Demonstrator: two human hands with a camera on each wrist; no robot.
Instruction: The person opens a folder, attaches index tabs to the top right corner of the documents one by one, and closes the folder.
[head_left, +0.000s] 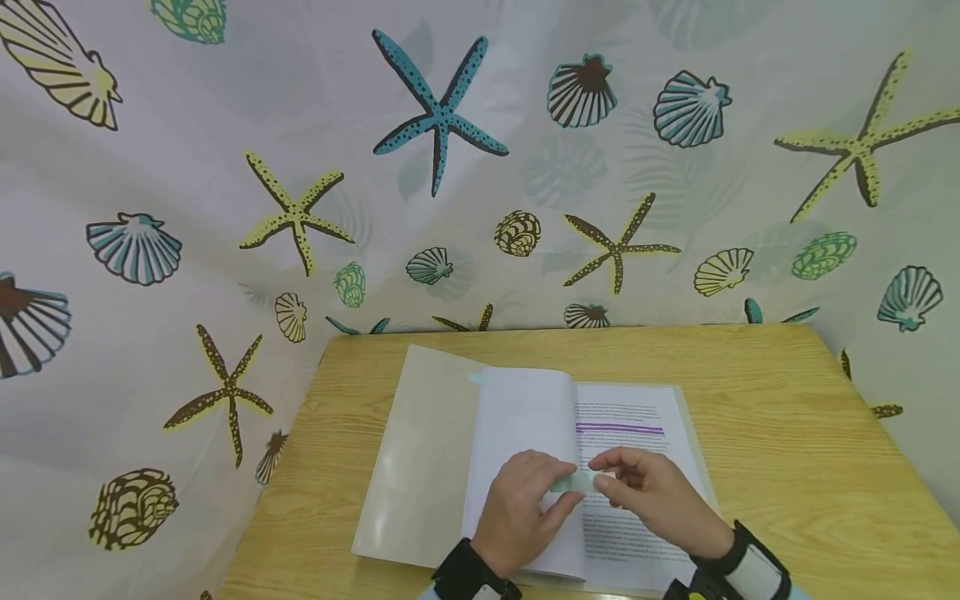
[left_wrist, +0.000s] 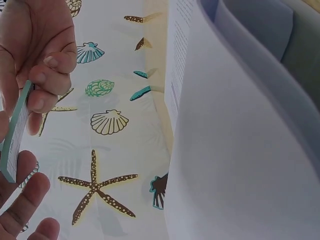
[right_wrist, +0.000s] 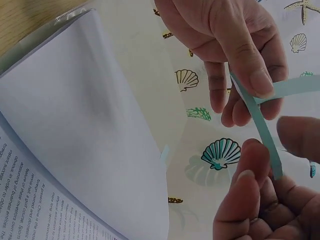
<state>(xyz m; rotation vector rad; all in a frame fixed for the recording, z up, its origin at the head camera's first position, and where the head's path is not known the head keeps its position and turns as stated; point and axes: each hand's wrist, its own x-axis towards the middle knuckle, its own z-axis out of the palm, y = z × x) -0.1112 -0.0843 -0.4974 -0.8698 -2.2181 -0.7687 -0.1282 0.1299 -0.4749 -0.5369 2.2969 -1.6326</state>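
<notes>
A folder (head_left: 408, 467) lies open with its printed pages (head_left: 626, 517) showing; two purple lines are marked across the text. Above the pages, my left hand (head_left: 521, 504) pinches a small pale-green pad of sticky notes (head_left: 581, 482) between thumb and fingers. My right hand (head_left: 648, 492) is at the pad's other end, with curled fingers and its thumb against it. In the left wrist view the pad (left_wrist: 17, 132) shows a white printed back. The right wrist view has a green strip (right_wrist: 295, 87) standing out from the pad beside my left thumb.
A wooden table (head_left: 787, 433) carries the folder. A pale-green tab (head_left: 476, 378) sticks out at the top of the turned white page (head_left: 525, 425). A curtain (head_left: 465, 250) printed with shells and starfish hangs behind and beside the table.
</notes>
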